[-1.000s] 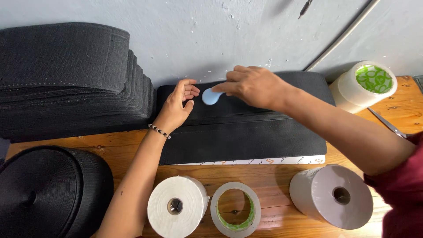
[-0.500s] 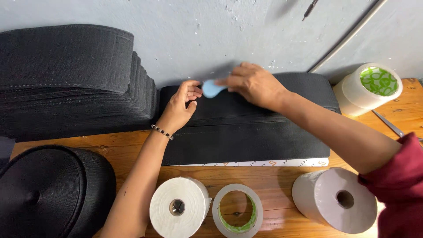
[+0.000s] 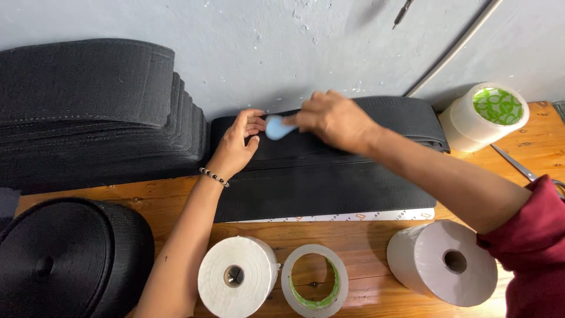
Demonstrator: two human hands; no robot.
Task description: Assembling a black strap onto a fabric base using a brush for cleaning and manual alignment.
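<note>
Nearest the camera, along the front edge of the wooden table [image 3: 165, 206], stand three rolls: a white paper roll [image 3: 237, 277] on its side, a roll of clear tape with a green core [image 3: 315, 281] lying flat just beside it, and a larger greyish paper roll [image 3: 442, 263] to the right. At the far left of that front edge sits a big coil of black webbing [image 3: 65, 259].

Beyond the rolls, a flat piece of black fabric [image 3: 329, 188] lies across the table, its near edge backed by a white strip [image 3: 353, 216]. The left hand [image 3: 238, 144], with a beaded bracelet [image 3: 213, 176] at the wrist, rests open and flat on the left part of the fabric, fingers spread and pressing it down. The right hand [image 3: 332, 118], reaching in from a maroon sleeve [image 3: 532, 253], is closed around a small light-blue piece of chalk [image 3: 275, 127], whose tip touches the fabric just beside the left fingertips, near the fabric's far edge.

To the right, another roll of clear tape with a green core [image 3: 485, 115] stands at the table's far corner, and a pair of metal scissors [image 3: 518, 166] lies near it. At the far left, a tall stack of folded black fabric [image 3: 94, 112] leans against the grey wall [image 3: 282, 41].
</note>
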